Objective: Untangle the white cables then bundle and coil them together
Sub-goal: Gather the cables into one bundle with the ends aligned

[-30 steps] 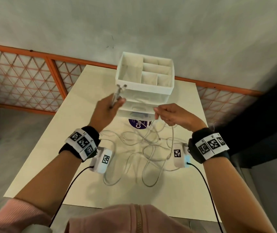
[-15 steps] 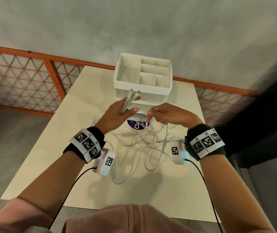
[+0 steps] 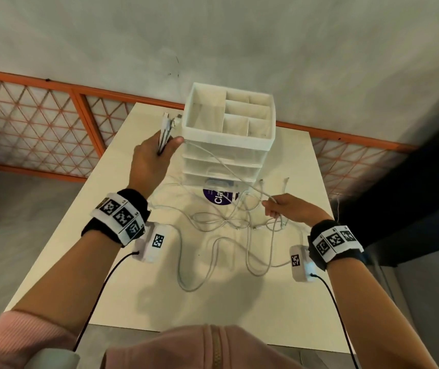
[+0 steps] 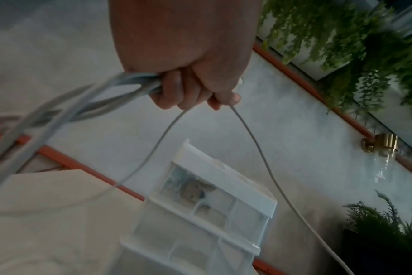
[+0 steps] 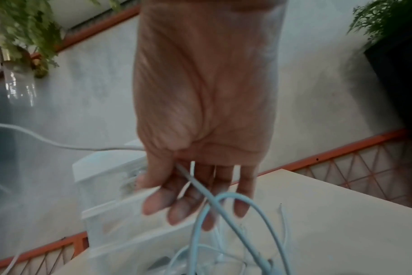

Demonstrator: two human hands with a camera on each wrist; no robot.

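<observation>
Several white cables (image 3: 223, 222) lie tangled on the cream table (image 3: 279, 302), with loose loops (image 3: 194, 278) nearer me. My left hand (image 3: 169, 145) is raised beside the white drawer organizer's left edge and grips a bundle of cable ends (image 3: 166, 129), whose plugs stick up. In the left wrist view its fingers (image 4: 176, 93) curl round the bundle (image 4: 134, 81). One cable (image 3: 226, 169) runs stretched from that hand to my right hand (image 3: 270, 209), which holds it low at the right. The right wrist view shows it passing between thumb and fingers (image 5: 188, 176).
The white organizer (image 3: 229, 139) with open top compartments stands at the table's back middle, and a purple round label (image 3: 217, 199) lies at its foot. An orange lattice railing (image 3: 40, 123) runs behind the table. A dark panel (image 3: 412, 195) stands to the right.
My hands have drawn apart. The left one rose up and left with the bundle. The right one went right and down, stretching one cable between them and spreading the tangle.
</observation>
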